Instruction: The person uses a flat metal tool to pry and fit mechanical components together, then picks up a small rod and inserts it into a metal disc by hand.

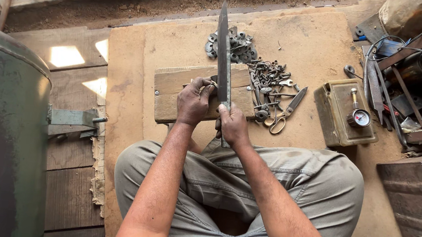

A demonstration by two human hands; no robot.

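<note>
A long grey metal blade (223,53) points away from me, lying over a wooden block (170,92) on the floor board. My right hand (232,126) grips the blade at its near end. My left hand (193,100) rests on the block just left of the blade, fingers curled around a small piece pressed against the blade's side; what that piece is I cannot make out. Both forearms reach out over my crossed legs in grey trousers.
A heap of metal rings, keys and scissors (262,80) lies right of the block. An olive box with a pressure gauge (344,115) stands further right, then files, cables and scrap (412,85). A large green drum (3,136) fills the left side.
</note>
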